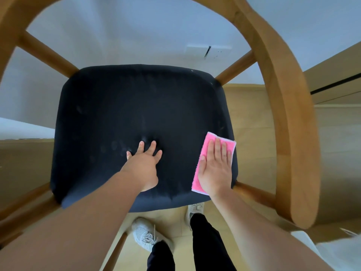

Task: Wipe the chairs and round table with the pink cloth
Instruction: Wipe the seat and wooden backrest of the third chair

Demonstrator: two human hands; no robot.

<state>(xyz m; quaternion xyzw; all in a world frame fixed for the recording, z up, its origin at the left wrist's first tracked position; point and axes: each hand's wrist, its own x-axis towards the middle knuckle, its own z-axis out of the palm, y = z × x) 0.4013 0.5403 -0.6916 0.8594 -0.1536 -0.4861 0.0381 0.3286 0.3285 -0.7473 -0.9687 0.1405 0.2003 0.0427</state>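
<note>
Below me stands a wooden chair [283, 98] with a curved back rail and a dark navy seat cushion [136, 106]. The pink cloth [208, 142] lies flat on the seat's right front part, close to the edge. My right hand [215, 169] presses down on it with the palm flat and fingers together. My left hand [145, 163] rests on the middle of the cushion with fingers spread, holding nothing. Faint pale marks show on the fabric near my left fingertips. The round table is not in view.
A white wall [136, 36] with a socket plate [218, 52] rises behind the chair. Light wooden floor [254, 118] surrounds it. My feet in pale sneakers [145, 234] stand at the seat's front edge. Something white [332, 249] lies at the bottom right.
</note>
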